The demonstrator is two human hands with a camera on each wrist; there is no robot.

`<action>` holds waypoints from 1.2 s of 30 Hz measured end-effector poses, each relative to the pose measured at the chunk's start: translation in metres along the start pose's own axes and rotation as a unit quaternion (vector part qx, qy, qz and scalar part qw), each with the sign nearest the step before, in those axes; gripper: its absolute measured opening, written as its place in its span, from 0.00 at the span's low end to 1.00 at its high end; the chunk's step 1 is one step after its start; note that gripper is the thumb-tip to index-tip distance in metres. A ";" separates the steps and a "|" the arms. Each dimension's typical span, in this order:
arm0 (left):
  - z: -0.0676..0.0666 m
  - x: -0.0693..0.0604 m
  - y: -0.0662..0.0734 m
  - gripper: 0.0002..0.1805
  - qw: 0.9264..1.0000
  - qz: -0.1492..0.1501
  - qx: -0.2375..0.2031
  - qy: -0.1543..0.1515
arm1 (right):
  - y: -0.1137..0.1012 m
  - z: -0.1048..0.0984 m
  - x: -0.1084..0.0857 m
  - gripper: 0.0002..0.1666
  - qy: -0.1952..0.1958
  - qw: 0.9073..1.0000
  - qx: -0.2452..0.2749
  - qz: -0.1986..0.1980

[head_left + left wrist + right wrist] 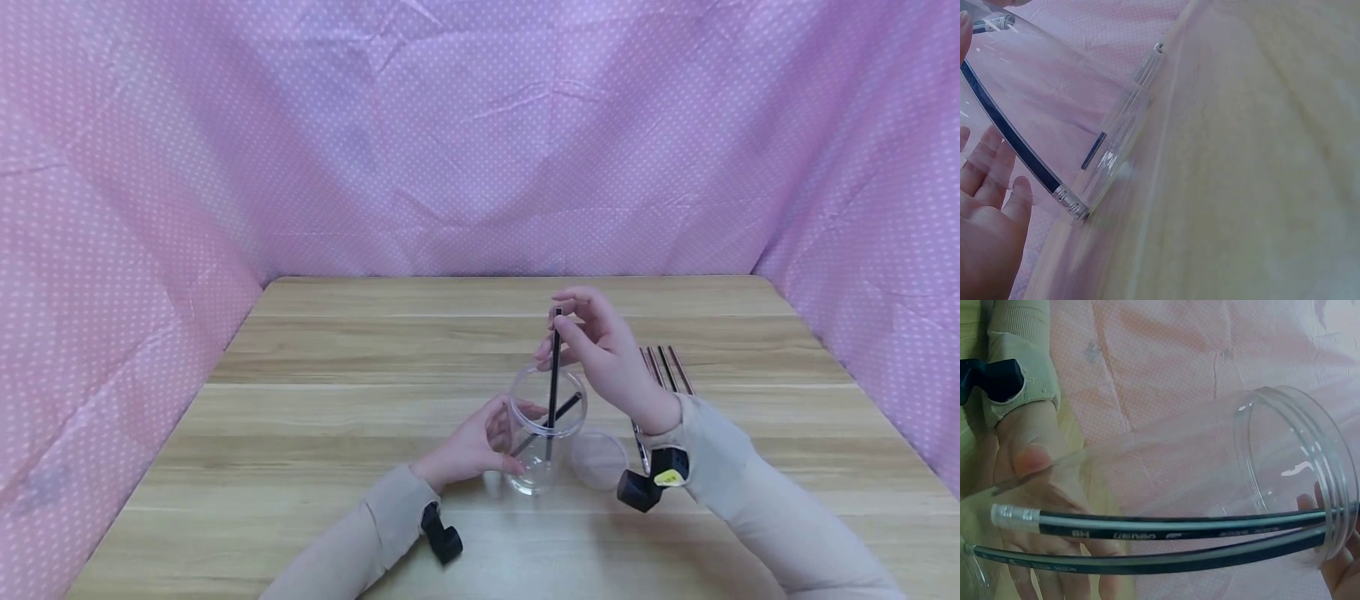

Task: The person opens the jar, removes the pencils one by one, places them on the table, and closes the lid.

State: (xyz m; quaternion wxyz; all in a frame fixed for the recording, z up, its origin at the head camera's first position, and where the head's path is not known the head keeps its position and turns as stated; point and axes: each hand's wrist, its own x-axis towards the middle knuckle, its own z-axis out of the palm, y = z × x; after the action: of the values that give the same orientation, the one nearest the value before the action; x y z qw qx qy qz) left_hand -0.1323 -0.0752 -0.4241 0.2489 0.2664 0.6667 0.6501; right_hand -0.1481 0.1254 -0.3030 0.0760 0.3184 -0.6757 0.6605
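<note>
A clear plastic jar (531, 479) stands upright on the table, and my left hand (476, 442) grips its side, fingers behind and thumb in front. Above the rim, my right hand (603, 358) pinches the top of a dark pencil (555, 367) between thumb and fingertips. This pencil hangs nearly vertical, its lower part inside the jar. A second dark pencil (570, 405) leans slanted inside. Through the clear wall in the right wrist view, one pencil (1110, 526) shows a silver eraser ferrule and HB lettering. Only some fingers (1338, 572) of my right hand appear there, by the mouth.
A round clear lid (600, 460) lies on the table just right of the jar. Several more pencils (667, 367) lie side by side beyond it, partly hidden by my right wrist. Pink dotted cloth (480, 150) hangs around the wooden table (337, 350).
</note>
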 end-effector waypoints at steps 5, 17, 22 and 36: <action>0.002 0.000 -0.001 0.40 1.000 0.000 -0.002 0.000 | 0.001 0.000 0.002 0.18 0.000 1.000 0.027 0.007; 0.006 0.000 0.000 0.41 1.000 -0.005 0.001 0.004 | 0.000 -0.006 0.024 0.14 0.047 0.996 0.034 0.071; 0.006 0.001 -0.001 0.42 1.000 -0.004 -0.005 0.006 | -0.001 -0.011 0.042 0.10 0.049 0.990 0.015 0.130; 0.005 0.000 0.001 0.42 1.000 -0.017 0.000 0.011 | 0.011 -0.028 0.064 0.08 0.103 0.941 0.186 0.263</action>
State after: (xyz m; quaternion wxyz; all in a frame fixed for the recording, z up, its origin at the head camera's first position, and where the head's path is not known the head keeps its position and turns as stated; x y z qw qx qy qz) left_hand -0.1284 -0.0717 -0.4228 0.2523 0.2474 0.6741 0.6486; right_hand -0.2132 0.1295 -0.2756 -0.0918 0.0684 -0.5892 0.7998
